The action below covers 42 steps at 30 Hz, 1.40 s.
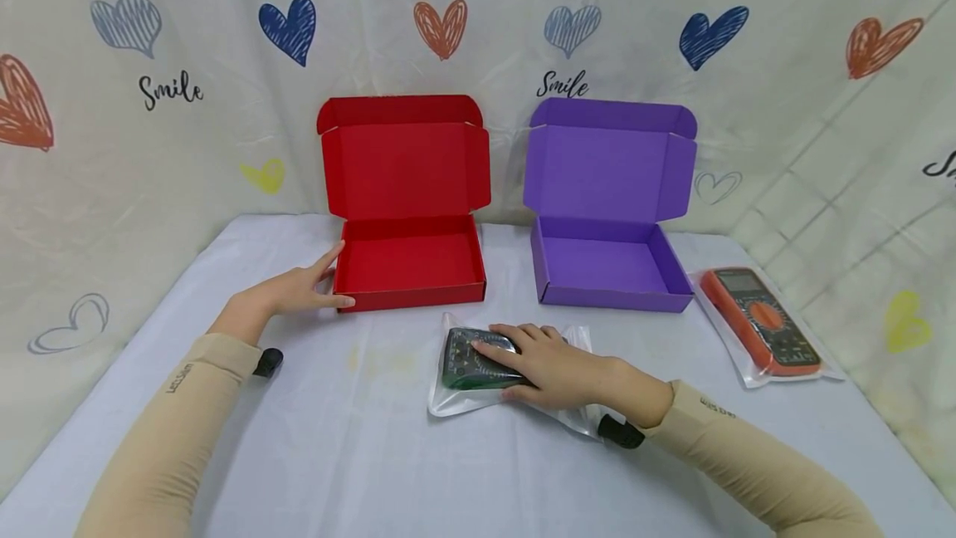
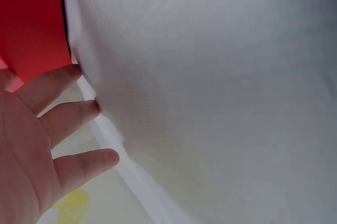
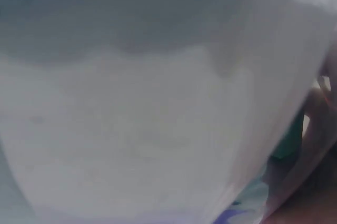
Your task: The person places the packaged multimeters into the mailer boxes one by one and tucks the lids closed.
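My left hand (image 1: 302, 287) is at the left side of an open red box (image 1: 409, 295), its thumb at the front corner and another fingertip at the side wall. Relaxed, spread fingers (image 2: 79, 167) show beside the red wall in the left wrist view. My right hand (image 1: 556, 365) grips from above a multimeter (image 1: 459, 359) with a dark face and green edge, inside a clear plastic bag (image 1: 448, 405). The thumb lies along its near side and the fingers reach across the top. White plastic (image 3: 131, 129) fills most of the right wrist view.
An open purple box (image 1: 612, 297) stands right of the red one, lid raised. An orange multimeter (image 1: 765, 314) in a clear bag lies at the table's right. White cloth covers the table (image 1: 358, 455); a curtain (image 1: 493, 48) printed with hearts hangs behind.
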Each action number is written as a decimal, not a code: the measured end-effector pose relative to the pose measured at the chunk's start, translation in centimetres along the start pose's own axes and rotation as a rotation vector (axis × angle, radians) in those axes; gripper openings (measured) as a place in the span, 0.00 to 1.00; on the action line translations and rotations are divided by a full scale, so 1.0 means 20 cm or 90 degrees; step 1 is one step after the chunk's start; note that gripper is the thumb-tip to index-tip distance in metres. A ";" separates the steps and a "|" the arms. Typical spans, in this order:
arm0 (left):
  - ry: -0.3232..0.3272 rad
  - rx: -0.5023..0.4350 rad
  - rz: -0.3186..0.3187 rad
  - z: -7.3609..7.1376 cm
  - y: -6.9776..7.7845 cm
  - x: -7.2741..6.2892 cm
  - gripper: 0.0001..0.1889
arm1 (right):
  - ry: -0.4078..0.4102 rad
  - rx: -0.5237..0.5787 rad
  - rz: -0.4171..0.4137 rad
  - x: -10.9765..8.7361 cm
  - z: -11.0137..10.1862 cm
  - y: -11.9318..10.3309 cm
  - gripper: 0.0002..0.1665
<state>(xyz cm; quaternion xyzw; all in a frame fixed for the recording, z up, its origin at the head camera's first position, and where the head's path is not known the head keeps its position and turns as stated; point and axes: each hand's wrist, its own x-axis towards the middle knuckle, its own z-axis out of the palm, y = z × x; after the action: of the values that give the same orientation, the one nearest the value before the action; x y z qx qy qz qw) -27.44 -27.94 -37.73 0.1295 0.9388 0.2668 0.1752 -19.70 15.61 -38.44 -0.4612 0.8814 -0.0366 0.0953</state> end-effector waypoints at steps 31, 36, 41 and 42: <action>-0.007 -0.002 -0.008 0.00 -0.01 0.01 0.62 | 0.054 0.005 -0.014 -0.05 -0.18 0.05 0.44; -0.003 0.001 0.005 0.01 -0.01 0.02 0.61 | 0.067 0.024 -0.018 -0.05 -0.22 0.04 0.43; -0.006 -0.006 0.005 0.00 -0.01 0.01 0.61 | 0.080 0.017 -0.018 -0.03 -0.26 0.05 0.42; -0.006 -0.007 0.005 0.00 -0.01 0.01 0.61 | 0.081 0.015 -0.018 -0.03 -0.27 0.05 0.43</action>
<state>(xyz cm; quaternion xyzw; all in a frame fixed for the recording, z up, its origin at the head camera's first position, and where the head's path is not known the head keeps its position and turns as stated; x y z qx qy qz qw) -27.63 -28.02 -37.96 0.1335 0.9359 0.2722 0.1792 -21.29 16.58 -33.28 -0.4695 0.8784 -0.0778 0.0437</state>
